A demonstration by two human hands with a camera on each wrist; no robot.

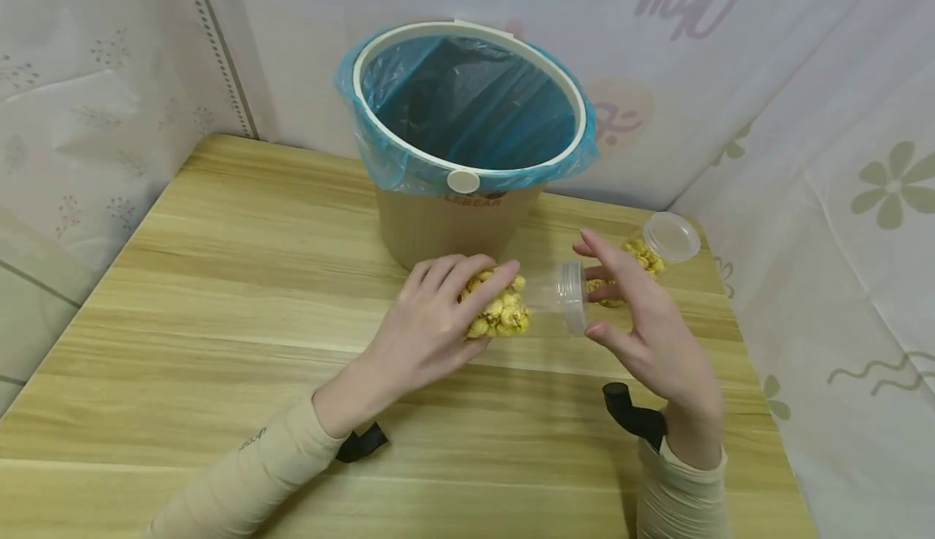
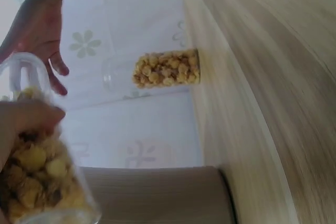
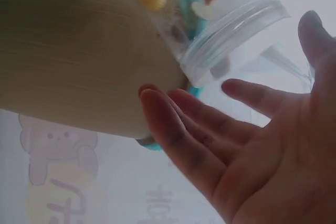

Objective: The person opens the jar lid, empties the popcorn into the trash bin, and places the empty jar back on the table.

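My left hand (image 1: 427,320) grips a clear plastic jar (image 1: 540,291) round its body. Caramel-coloured popcorn (image 1: 504,312) fills the end of the jar within this hand; the rest shows clear. The jar lies on its side in the head view, its ridged, see-through lid end (image 1: 574,299) towards the right. Just beyond that end is my right hand (image 1: 650,320), thumb and fingers spread apart. In the right wrist view, the fingers of the right hand (image 3: 252,145) extend beside the jar's ridged end (image 3: 233,40), with nothing in the palm.
Behind the hands stands a tall beige bin (image 1: 453,222) lined with a blue bag (image 1: 387,157). A second clear jar (image 2: 168,68), partly filled with popcorn, stands upright at the table's back right, partly behind the right hand in the head view. Printed curtains (image 1: 840,157) border the wooden table (image 1: 241,279).
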